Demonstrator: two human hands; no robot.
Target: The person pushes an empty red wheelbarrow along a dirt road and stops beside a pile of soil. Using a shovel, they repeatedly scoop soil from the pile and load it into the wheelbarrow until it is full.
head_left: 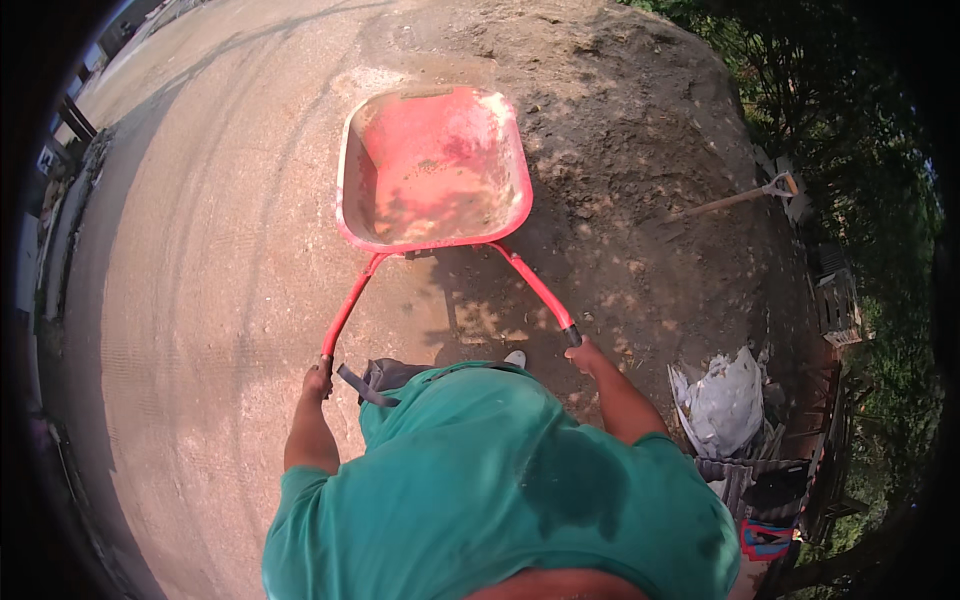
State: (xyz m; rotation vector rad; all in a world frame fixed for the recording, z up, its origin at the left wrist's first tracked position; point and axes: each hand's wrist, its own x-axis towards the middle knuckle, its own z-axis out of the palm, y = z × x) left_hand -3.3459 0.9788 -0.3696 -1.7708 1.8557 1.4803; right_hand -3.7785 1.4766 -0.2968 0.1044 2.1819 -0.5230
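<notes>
A red wheelbarrow (430, 170) stands in front of me, its tray holding only a thin scatter of dirt. Two red tube handles run back from the tray toward my body. My left hand (318, 381) is wrapped round the dark grip of the left handle (345, 312). Round the end of the right handle (540, 290), just behind its black grip, my right hand (584, 356) is closed. The wheel is hidden under the tray.
A mound of soil (640, 120) rises to the right of the tray. In it lies a shovel (735, 200) with a wooden shaft. Nearer on the right are a white sack (725, 405), a pale crate (838, 305) and stacked scrap. Trees line the right; a gravel track (200, 260) runs along the left.
</notes>
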